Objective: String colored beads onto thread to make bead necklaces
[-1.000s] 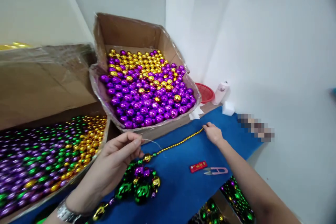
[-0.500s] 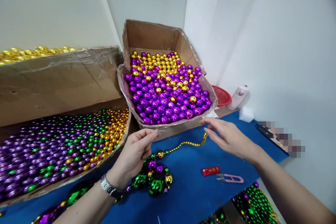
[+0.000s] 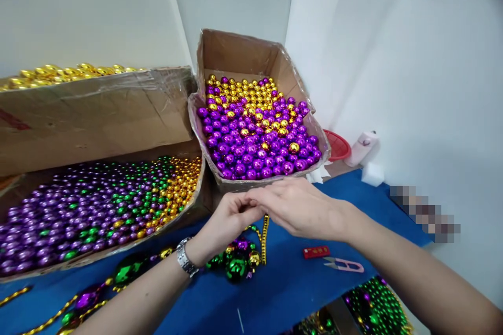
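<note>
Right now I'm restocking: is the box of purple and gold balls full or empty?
Nearly full: the box holds balls heaped to its front edge.

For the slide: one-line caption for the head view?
Both hands, left and right, meet over a gold bead strand on the blue table, before boxes of beads.

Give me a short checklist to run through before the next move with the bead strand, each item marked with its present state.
1. Both hands on the work: ok. The left hand and right hand meet fingertip to fingertip in front of the box of purple and gold balls.
2. Gold bead strand in reach: ok, it hangs just under the hands.
3. Thread held: cannot tell, the fingers cover it.
4. Bead cluster supported: ok, it rests on the blue table.
5. Snips within reach: ok, lying on the table by the right forearm.
</note>
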Demonstrator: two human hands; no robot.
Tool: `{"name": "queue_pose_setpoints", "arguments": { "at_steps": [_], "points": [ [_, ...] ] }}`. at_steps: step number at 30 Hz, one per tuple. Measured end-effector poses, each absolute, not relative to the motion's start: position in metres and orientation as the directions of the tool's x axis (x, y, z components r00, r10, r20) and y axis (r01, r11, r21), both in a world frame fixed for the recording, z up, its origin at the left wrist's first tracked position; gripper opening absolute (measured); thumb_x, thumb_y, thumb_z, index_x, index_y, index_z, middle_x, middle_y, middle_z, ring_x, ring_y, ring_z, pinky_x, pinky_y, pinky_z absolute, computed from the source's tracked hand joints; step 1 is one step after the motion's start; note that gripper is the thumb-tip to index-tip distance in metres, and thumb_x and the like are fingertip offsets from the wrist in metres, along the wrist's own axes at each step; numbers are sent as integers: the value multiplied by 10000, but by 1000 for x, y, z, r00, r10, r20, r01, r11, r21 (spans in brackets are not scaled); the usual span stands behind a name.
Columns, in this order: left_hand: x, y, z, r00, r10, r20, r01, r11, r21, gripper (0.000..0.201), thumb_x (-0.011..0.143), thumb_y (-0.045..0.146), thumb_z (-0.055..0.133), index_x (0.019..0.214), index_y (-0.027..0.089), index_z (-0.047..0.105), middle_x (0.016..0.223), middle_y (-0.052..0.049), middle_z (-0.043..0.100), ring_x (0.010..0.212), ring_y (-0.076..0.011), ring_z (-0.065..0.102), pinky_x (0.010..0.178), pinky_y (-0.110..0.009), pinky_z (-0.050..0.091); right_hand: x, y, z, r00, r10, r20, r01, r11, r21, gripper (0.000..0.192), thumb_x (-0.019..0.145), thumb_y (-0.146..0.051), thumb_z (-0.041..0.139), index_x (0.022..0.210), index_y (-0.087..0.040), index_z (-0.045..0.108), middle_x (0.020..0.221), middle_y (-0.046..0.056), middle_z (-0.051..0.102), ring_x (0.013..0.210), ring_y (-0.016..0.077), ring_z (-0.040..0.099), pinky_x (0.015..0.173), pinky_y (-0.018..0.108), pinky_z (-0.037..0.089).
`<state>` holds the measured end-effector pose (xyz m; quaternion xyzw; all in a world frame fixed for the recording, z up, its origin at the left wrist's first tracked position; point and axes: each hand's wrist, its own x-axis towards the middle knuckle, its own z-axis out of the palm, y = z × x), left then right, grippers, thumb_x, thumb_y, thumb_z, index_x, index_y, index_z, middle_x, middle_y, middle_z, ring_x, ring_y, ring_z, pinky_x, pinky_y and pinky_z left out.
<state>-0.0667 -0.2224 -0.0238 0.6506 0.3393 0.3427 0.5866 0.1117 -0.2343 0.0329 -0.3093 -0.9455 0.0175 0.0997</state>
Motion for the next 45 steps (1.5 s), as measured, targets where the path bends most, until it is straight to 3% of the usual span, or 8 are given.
{"name": "queue_pose_setpoints", "arguments": {
  "at_steps": [17,21,25,27,30,34,40,45],
  "points": [
    [-69,-226,-23,536,841,-69,224,-62,973,244,748,364,644,690,127,655,518,25,496,466,-68,350,445,-202,249,129,-216,18,-724,676,139,610,721,-328,216,915,-273,434,1017,-172,595,863,33,662,741,130,586,644,254,401],
    [-73,-222,-11,512,858,44,303,-229,925,238,765,363,618,692,139,653,480,28,473,440,-79,365,420,-203,259,156,-228,20,-744,667,-32,513,541,-666,329,947,-359,399,812,-182,641,736,2,620,639,96,567,605,235,431],
    [-67,-219,-1,573,800,177,270,-388,881,214,792,334,590,713,148,661,608,-20,579,520,-104,470,473,-216,350,150,-243,16,-520,803,292,49,369,-928,277,937,-375,427,808,-198,598,1096,45,569,1049,155,545,896,344,448],
    [-61,-219,6,578,785,223,228,-417,880,207,798,318,583,717,141,652,624,-25,589,537,-109,484,494,-225,370,136,-246,19,-420,832,362,-163,323,-932,242,930,-385,433,815,-212,556,1198,41,532,1159,177,488,969,398,407],
    [-54,-218,22,577,777,252,168,-415,894,193,794,296,583,708,133,639,607,-12,574,531,-103,471,499,-233,373,116,-245,35,-342,849,403,-315,301,-900,222,932,-412,413,829,-238,503,931,4,594,928,137,584,857,349,479],
    [-51,-220,46,603,754,261,162,-435,886,189,780,273,597,657,132,620,574,1,555,509,-94,457,472,-228,353,104,-234,73,-268,862,430,-356,326,-876,217,927,-369,435,770,-224,473,596,-74,357,495,55,431,510,190,435],
    [-53,-227,88,534,790,300,164,-445,880,173,759,257,628,639,132,634,543,-2,556,493,-95,468,452,-219,357,88,-225,135,-194,859,475,-251,424,-870,295,907,-256,459,620,-187,439,473,-107,225,353,5,225,347,140,220],
    [-62,-234,98,518,794,317,213,-479,852,151,733,226,647,613,135,655,564,-16,596,504,-102,497,454,-215,370,83,-224,191,-93,802,590,-205,565,-799,583,787,-329,-40,539,-130,448,421,-106,252,341,-72,308,425,194,130]
  ]
}}
